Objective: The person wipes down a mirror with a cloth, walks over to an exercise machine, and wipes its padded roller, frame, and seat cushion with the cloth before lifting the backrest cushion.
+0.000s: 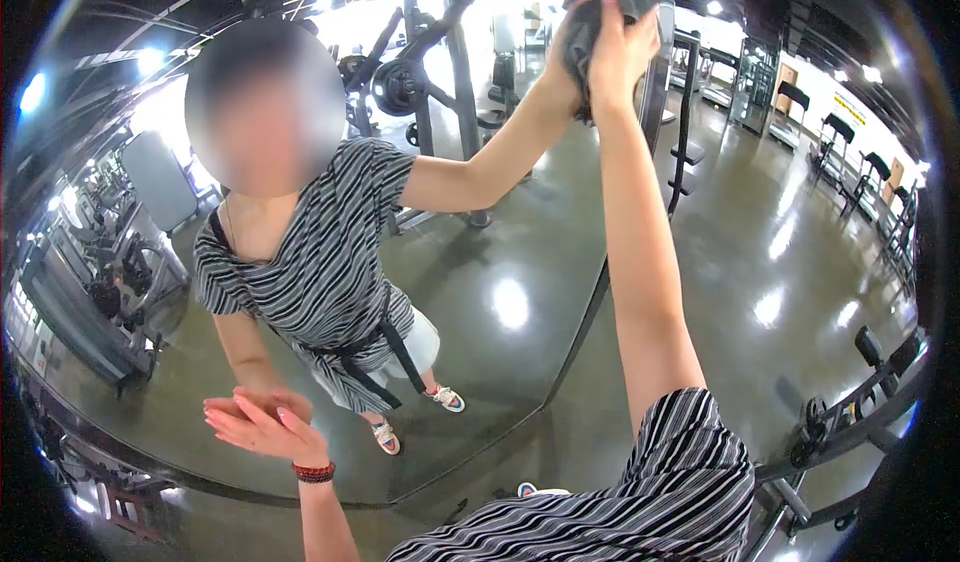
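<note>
My right hand (622, 60) is raised high at the top of the view, its fingers pressing a dark grey cloth (578, 47) against the large wall mirror (560, 302). The cloth's reflection merges with it, so its full outline is hard to tell. Lower left, my left hand (270, 430) is held out with its fingers stretched and nothing in it. It overlaps its own reflection; whether it touches the glass I cannot tell. A dark red bead bracelet (314, 473) circles that wrist.
The mirror's lower edge (390, 503) curves along the floor. My reflection (320, 232) in a striped top fills its left half. Weight plates (397, 88) on a rack show in the glass. Gym equipment (850, 412) stands at the right, with treadmills (835, 142) farther back.
</note>
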`<state>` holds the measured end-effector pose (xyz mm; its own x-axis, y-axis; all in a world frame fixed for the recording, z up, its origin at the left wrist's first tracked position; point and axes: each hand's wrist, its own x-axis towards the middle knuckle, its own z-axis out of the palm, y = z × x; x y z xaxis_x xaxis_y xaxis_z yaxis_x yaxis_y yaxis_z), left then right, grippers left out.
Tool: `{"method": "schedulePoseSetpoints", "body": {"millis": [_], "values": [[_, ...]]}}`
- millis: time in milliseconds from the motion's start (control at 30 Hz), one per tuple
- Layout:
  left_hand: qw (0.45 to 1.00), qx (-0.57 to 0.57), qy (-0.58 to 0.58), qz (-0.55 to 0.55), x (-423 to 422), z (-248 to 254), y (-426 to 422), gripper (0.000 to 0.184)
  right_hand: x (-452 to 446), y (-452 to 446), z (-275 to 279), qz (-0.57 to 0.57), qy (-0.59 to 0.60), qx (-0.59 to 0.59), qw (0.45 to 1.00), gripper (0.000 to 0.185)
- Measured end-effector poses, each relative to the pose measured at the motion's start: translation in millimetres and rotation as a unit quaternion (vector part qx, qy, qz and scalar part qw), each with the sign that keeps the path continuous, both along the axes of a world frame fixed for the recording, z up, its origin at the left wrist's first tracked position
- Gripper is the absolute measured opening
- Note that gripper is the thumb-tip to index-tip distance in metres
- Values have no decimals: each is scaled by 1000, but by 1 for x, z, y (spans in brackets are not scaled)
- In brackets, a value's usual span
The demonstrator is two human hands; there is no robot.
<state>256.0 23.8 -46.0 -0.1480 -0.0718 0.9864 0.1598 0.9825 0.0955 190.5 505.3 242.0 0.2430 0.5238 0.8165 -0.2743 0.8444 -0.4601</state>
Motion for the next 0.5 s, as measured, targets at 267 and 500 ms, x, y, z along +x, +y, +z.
{"method": "schedulePoseSetpoints", "body": {"millis": [267,500], "values": [[999,8,-27,-16,4,-1,0,56,41,-241,-36,107,-100,374,916,99],[997,-3,-43,-57,6,-3,-7,53,37,-311,-127,177,-71,628,755,87]]}}
